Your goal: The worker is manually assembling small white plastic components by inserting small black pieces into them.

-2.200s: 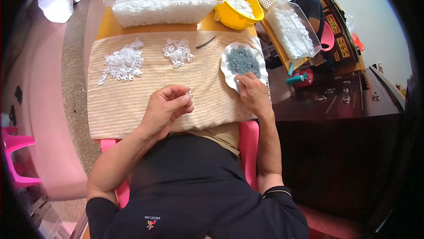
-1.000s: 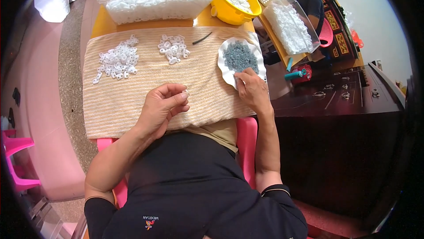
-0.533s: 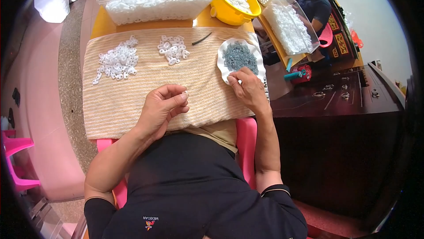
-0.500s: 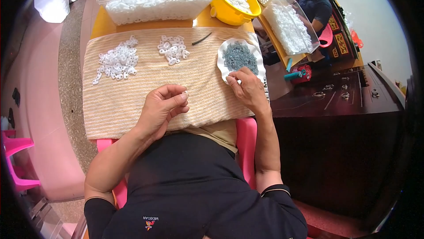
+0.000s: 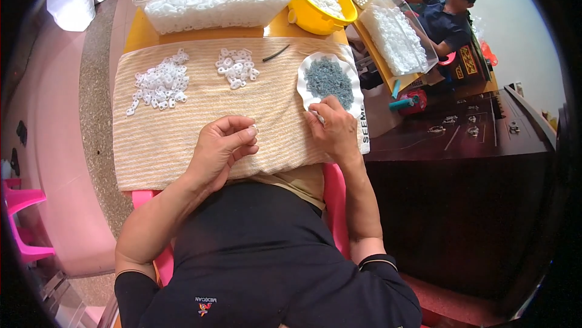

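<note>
My left hand (image 5: pixel 227 141) is pinched over the middle of the striped cloth (image 5: pixel 163 158), with a small white plastic piece (image 5: pixel 253 127) just showing at the fingertips. My right hand (image 5: pixel 333 127) bends over the near rim of a white wavy-edged plate (image 5: pixel 308 100), thumb and fingers together; whatever is between them is hidden. Thin grey nail-like pieces (image 5: pixel 327 79) are heaped on that plate. Farther off on the cloth lie a larger pile of white plastic pieces with holes (image 5: pixel 160 84) at left and a smaller pile (image 5: pixel 237 68) mid-cloth. A short dark rod (image 5: pixel 276 53) rests beside the smaller pile.
At the table's far side stand a clear bin (image 5: pixel 218 13) full of white pieces and a yellow basin (image 5: pixel 321 23). Another filled bin (image 5: pixel 400 40) is at the right, where a person in a cap (image 5: pixel 445 16) sits. Dark wooden furniture (image 5: pixel 461 140) borders my right side.
My right hand has drawn slightly back toward me and left, from the grey heap to the plate's near rim. My left hand stays put. The person at right has shifted more upright.
</note>
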`<state>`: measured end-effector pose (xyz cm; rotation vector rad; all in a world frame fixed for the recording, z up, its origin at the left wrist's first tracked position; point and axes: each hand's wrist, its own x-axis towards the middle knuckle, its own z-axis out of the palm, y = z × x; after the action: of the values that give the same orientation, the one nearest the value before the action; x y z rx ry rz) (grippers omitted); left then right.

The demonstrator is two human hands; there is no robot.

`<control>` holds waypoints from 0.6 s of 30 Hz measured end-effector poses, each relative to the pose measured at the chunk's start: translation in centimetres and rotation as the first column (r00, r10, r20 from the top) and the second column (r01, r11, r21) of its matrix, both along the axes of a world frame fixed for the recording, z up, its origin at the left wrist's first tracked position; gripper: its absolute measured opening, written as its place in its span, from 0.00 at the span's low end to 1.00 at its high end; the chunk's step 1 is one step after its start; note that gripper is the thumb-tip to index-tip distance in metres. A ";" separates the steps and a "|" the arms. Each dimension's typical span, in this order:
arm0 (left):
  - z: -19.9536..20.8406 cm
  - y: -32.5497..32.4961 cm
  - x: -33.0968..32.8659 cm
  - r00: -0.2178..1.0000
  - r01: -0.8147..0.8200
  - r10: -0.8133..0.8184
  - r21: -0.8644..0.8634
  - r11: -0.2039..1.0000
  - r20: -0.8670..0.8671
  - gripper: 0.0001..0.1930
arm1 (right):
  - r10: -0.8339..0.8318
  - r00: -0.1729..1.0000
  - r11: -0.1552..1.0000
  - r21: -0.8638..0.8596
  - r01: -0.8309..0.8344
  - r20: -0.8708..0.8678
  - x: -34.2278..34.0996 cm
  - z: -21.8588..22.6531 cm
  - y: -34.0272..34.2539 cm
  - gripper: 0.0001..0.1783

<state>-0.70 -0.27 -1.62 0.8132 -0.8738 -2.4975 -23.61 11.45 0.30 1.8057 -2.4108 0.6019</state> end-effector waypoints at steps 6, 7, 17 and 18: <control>0.0 0.0 -0.1 1.000 0.006 -0.006 -0.005 1.000 0.005 0.09 | 0.014 1.000 0.994 -0.108 -0.013 0.016 0.6 -0.9 -0.1 0.05; 0.0 0.0 -0.1 1.000 0.010 -0.010 -0.006 1.000 0.012 0.09 | 0.013 1.000 0.991 -0.135 -0.011 0.017 0.9 -1.0 -0.1 0.04; -0.3 0.5 -0.3 0.998 0.047 -0.048 -0.015 0.999 -0.036 0.07 | 0.403 0.879 0.915 -0.113 -0.387 0.254 5.0 0.9 -1.0 0.05; -0.5 0.6 -0.4 0.997 0.056 -0.058 -0.047 0.997 -0.053 0.08 | 0.423 0.865 0.906 -0.099 -0.412 0.268 5.3 1.0 -1.2 0.05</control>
<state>-1.07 0.32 -2.13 0.7117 -0.9436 -2.5268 -18.32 10.29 1.25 2.3952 -2.1354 1.0010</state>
